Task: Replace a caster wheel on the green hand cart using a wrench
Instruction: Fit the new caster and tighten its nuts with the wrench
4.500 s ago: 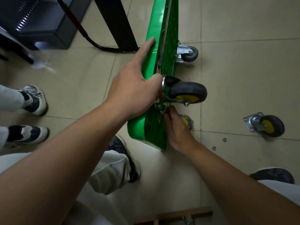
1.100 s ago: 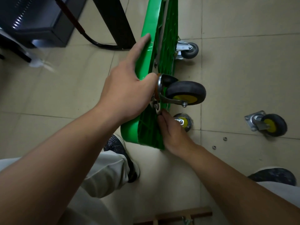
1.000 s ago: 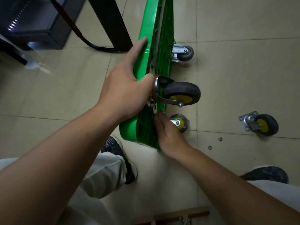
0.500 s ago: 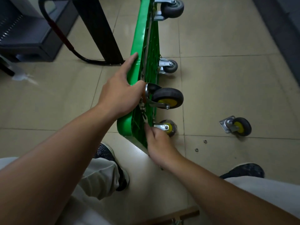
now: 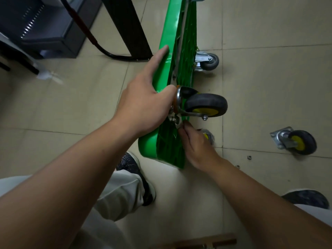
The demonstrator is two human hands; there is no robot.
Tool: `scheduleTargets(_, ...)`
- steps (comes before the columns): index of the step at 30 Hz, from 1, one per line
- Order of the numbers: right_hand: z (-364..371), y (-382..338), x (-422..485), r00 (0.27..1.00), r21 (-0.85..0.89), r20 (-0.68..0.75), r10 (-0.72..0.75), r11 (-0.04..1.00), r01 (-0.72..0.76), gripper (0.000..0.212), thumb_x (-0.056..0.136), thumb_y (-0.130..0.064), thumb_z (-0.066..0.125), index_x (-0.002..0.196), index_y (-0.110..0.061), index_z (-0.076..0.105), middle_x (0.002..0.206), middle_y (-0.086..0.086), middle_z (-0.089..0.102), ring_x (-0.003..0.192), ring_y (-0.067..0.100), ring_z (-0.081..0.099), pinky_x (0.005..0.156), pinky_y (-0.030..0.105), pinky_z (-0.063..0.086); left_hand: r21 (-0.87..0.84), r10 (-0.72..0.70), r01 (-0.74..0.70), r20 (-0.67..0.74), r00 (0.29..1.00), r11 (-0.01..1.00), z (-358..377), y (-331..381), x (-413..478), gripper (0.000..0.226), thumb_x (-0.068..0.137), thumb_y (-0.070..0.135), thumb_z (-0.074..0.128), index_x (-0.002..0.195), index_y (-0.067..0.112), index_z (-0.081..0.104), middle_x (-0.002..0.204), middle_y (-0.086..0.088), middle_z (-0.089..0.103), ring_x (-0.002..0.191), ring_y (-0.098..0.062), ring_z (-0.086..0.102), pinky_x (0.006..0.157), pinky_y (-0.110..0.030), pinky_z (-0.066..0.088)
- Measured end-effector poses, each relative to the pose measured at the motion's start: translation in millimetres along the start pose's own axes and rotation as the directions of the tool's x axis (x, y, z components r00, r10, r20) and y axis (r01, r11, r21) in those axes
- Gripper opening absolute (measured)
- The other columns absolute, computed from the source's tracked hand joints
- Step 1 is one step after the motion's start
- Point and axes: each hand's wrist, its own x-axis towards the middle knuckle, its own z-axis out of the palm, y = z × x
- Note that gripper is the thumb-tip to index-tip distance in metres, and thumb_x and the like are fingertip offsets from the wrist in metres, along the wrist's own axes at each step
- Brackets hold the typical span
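Note:
The green hand cart [image 5: 171, 51] stands on its edge on the tiled floor, underside facing right. A black caster with a yellow hub [image 5: 206, 105] sits against the underside near the cart's close end. My left hand [image 5: 143, 103] wraps over the cart's edge, index finger stretched along the green rim and thumb against the caster's metal plate. My right hand [image 5: 195, 144] reaches up from below, its fingertips pinching a small fastener [image 5: 177, 121] at the plate's lower corner. No wrench is in view.
A loose caster with a yellow hub [image 5: 296, 141] lies on the floor at right, with small nuts [image 5: 249, 157] near it. Another yellow-hub caster [image 5: 208, 136] shows behind my right hand. A grey caster [image 5: 208, 61] is farther along the cart. A dark cabinet [image 5: 45, 29] and black post [image 5: 129, 27] stand at upper left.
The view has tilted and shifted. My left hand stays on the cart edge. My right hand has stayed at the fastener under the caster plate, its fingers shifting slightly.

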Motion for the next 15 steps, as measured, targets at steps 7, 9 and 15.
scheduleTargets(7, -1.9, 7.1, 7.1, 0.998, -0.007, 0.047, -0.030, 1.000, 0.030, 0.024, 0.104, -0.037, 0.035, 0.094, -0.021, 0.049, 0.074, -0.007, 0.055, 0.067, 0.011, 0.056, 0.063, 0.037, 0.045, 0.026, 0.006, -0.005, -0.008, 1.000, 1.000, 0.5, -0.1, 0.4, 0.076, 0.084, 0.028, 0.059, 0.148, 0.059, 0.033, 0.110, 0.026, 0.062, 0.084, -0.012, 0.071, 0.077, -0.044, 0.061)
scheduleTargets(9, -1.5, 5.8, 4.0, 0.999, -0.024, 0.031, -0.008, 1.000, 0.009, 0.026, 0.105, -0.037, 0.036, 0.092, -0.020, 0.051, 0.072, -0.007, 0.055, 0.066, 0.010, 0.057, 0.060, 0.035, 0.044, 0.021, 0.003, -0.003, -0.012, 1.000, 1.000, 0.7, 0.7, 0.6, 0.076, 0.082, 0.031, 0.058, 0.147, 0.060, 0.033, 0.115, 0.022, 0.063, 0.085, -0.013, 0.071, 0.079, -0.045, 0.061)
scheduleTargets(15, 11.5, -31.3, -16.3, 0.967, 0.057, -0.023, 0.255, 0.966, -0.254, 0.045, 0.103, -0.054, 0.031, 0.098, -0.022, 0.061, 0.084, 0.000, 0.067, 0.080, 0.020, 0.064, 0.071, 0.041, 0.053, 0.001, -0.005, 0.005, -0.028, 1.000, 1.000, 4.8, 1.9, 0.5, 0.078, 0.075, 0.037, 0.055, 0.143, 0.065, 0.033, 0.127, 0.013, 0.064, 0.096, -0.018, 0.071, 0.085, -0.047, 0.060)
